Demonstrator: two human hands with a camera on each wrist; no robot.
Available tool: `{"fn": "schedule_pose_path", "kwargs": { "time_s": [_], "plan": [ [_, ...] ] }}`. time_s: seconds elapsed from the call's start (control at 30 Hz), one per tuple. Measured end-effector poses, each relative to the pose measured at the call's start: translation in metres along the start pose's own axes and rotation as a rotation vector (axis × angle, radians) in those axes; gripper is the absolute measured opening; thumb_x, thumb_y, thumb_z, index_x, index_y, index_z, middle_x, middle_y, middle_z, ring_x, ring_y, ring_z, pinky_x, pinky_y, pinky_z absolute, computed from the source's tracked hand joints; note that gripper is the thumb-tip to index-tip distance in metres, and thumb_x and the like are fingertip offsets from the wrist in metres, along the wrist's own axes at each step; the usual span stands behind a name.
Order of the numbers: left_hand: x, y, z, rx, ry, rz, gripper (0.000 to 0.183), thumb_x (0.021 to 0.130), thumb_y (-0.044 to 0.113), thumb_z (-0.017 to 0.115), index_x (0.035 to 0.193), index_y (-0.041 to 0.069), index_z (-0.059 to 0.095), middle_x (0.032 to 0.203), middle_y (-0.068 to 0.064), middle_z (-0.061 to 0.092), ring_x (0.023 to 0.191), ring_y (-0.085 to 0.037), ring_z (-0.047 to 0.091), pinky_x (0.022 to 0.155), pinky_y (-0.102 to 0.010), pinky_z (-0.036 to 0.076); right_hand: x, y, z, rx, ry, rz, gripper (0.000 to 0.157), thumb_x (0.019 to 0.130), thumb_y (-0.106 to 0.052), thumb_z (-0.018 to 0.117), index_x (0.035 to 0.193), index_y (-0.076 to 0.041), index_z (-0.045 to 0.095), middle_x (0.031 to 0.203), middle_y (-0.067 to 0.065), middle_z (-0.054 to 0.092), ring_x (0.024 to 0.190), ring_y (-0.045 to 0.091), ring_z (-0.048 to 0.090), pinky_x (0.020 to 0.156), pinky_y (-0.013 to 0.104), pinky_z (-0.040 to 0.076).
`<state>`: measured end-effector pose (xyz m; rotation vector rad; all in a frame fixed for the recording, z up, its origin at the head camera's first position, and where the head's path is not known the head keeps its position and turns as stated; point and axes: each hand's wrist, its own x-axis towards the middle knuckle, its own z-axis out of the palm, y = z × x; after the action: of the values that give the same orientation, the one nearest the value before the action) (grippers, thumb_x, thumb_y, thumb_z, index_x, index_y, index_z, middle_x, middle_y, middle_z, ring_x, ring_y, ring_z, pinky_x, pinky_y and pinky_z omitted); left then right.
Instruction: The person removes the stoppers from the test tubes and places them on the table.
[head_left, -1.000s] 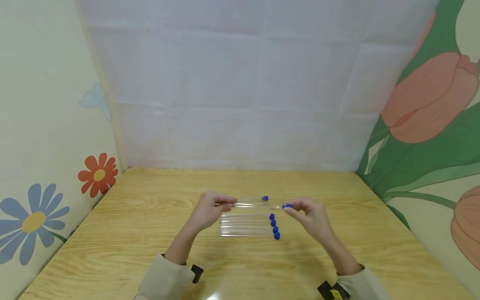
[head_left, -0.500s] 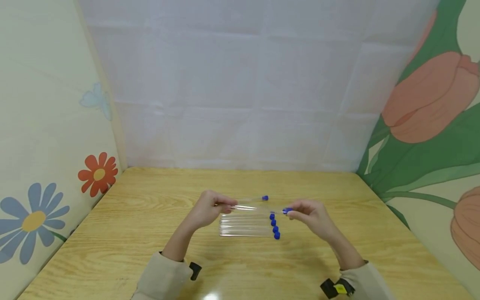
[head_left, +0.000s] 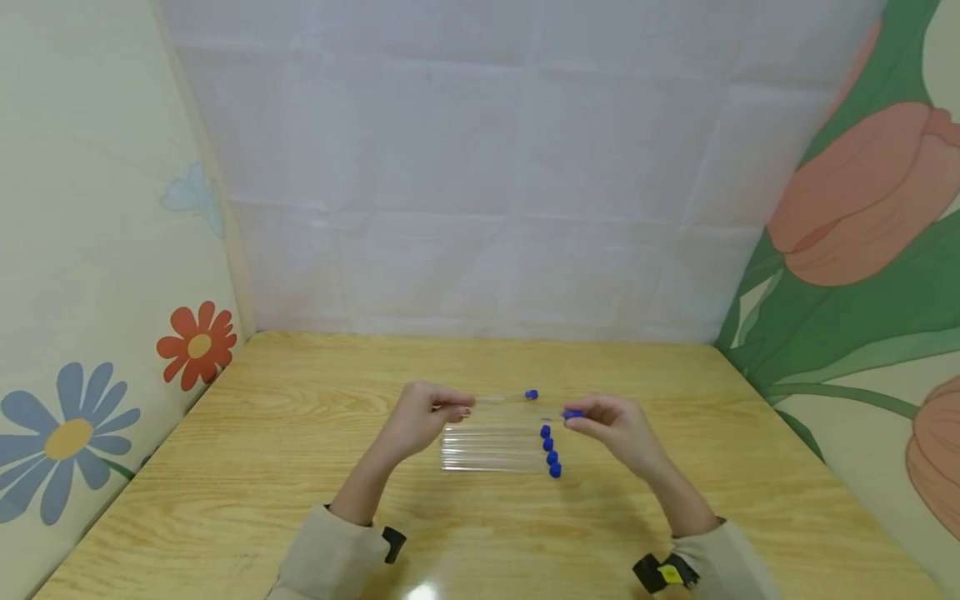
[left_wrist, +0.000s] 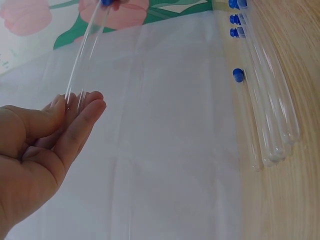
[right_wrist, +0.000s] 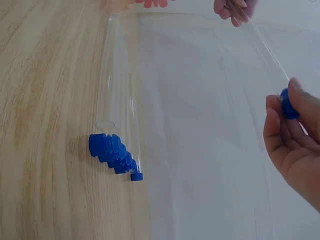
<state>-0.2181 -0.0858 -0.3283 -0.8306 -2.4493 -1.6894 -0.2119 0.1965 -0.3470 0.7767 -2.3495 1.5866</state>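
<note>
Between both hands a clear test tube (left_wrist: 86, 52) is held up above the table. My left hand (head_left: 422, 419) pinches its rounded end with thumb and fingertips. My right hand (head_left: 618, 433) pinches the blue cap (right_wrist: 288, 105) at its other end; whether the cap is fully seated cannot be made out. Below lie several clear test tubes (head_left: 491, 450) side by side, their mouths toward the right. Several loose blue caps (right_wrist: 101, 145) sit in a line near those mouths. Behind them lies a single thin tube with a blue cap (head_left: 532, 394) on it.
The wooden table (head_left: 300, 450) extends on both sides of the tubes. A white cloth (head_left: 480, 167) hangs behind its far edge. Panels with painted flowers (head_left: 198, 346) stand at left and right. Each wrist wears a black strap mount (head_left: 665, 573).
My right hand with the cap dips slightly toward me, then comes back up, and the held tube tilts with it. The left hand stays nearly still. The tubes on the table have not moved.
</note>
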Motion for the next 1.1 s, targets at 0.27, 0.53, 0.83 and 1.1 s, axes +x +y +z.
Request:
{"fn": "schedule_pose_path", "kwargs": {
  "time_s": [0.27,0.53,0.83,1.1],
  "plan": [
    [0.002,0.002,0.009,0.061,0.072,0.048,0.016,0.080,-0.012,0.057,0.095,-0.011,0.065,0.089,-0.021,0.065,0.078,-0.029,0.064,0.065,-0.027,0.053,0.001,0.005,0.009,0.010,0.152,-0.083,0.009,0.078,0.010,0.061,0.087,0.011,0.062,0.075,0.015,0.064,0.066,0.007,0.059,0.058,0.021,0.051],
    [0.002,0.005,0.015,0.154,0.120,0.038,0.016,0.080,-0.013,0.057,0.092,-0.009,0.066,0.086,-0.019,0.066,0.073,-0.023,0.065,0.059,-0.018,0.051,0.000,0.001,0.012,-0.093,0.214,-0.089,0.007,0.076,0.010,0.063,0.083,0.008,0.063,0.069,0.012,0.061,0.058,0.005,0.053,0.049,0.019,0.047],
    [0.000,0.009,0.020,0.267,0.141,0.137,0.016,0.079,-0.013,0.058,0.091,-0.008,0.067,0.084,-0.017,0.066,0.071,-0.019,0.065,0.057,-0.015,0.050,-0.001,0.000,0.010,-0.173,0.270,-0.074,0.007,0.076,0.004,0.066,0.082,0.005,0.063,0.072,0.011,0.063,0.059,0.003,0.053,0.051,0.019,0.048],
    [0.003,0.010,0.014,0.156,0.097,0.115,0.017,0.080,-0.015,0.056,0.093,-0.009,0.066,0.086,-0.018,0.066,0.074,-0.022,0.065,0.061,-0.018,0.051,0.002,-0.002,-0.004,-0.142,0.163,-0.082,0.006,0.079,0.006,0.062,0.085,0.007,0.062,0.078,0.015,0.064,0.068,0.007,0.059,0.061,0.022,0.052]
  ]
}}
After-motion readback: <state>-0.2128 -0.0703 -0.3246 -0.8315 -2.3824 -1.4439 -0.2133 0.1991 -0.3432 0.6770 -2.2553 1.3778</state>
